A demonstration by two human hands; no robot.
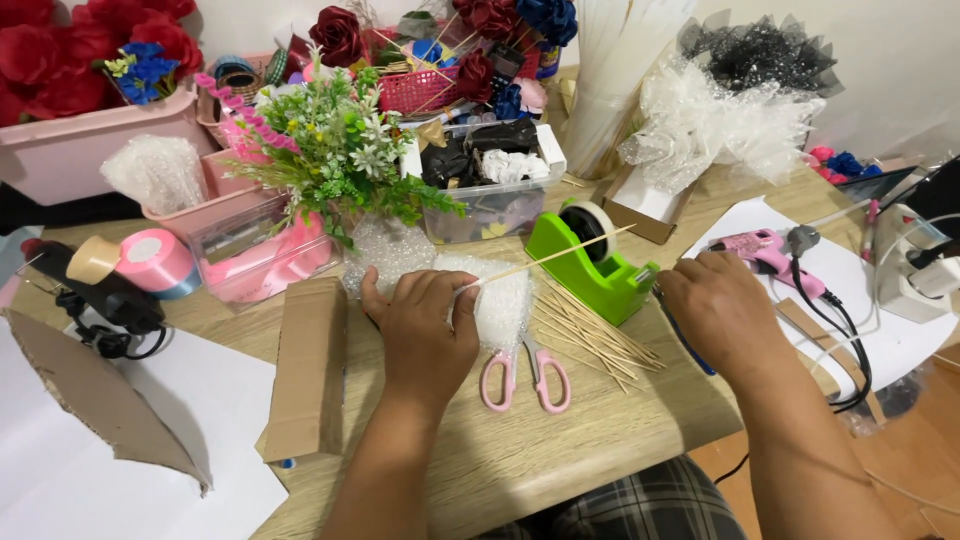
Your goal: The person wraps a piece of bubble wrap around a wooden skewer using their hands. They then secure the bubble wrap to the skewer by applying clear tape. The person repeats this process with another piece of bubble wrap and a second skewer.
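My left hand [425, 325] grips a thin wooden skewer [560, 257] whose lower end is wrapped in clear bubble wrap [500, 300]; the skewer points up and to the right. A bunch of artificial green and white flowers [340, 155], also in bubble wrap, lies just behind that hand. My right hand [718, 310] rests on the wooden table [560, 440] beside a green tape dispenser [590, 262], with fingers curled near its cutter end. What it holds is hidden. Pink-handled scissors [525, 375] and a pile of loose skewers [595, 335] lie between my hands.
A pink glue gun [765, 250] with a black cord lies on white paper at right, near a white power strip [915, 265]. Cardboard pieces [310, 365] lie at left. Pink ribbon rolls [150, 262], bins of craft supplies and red fabric roses [90, 45] crowd the back.
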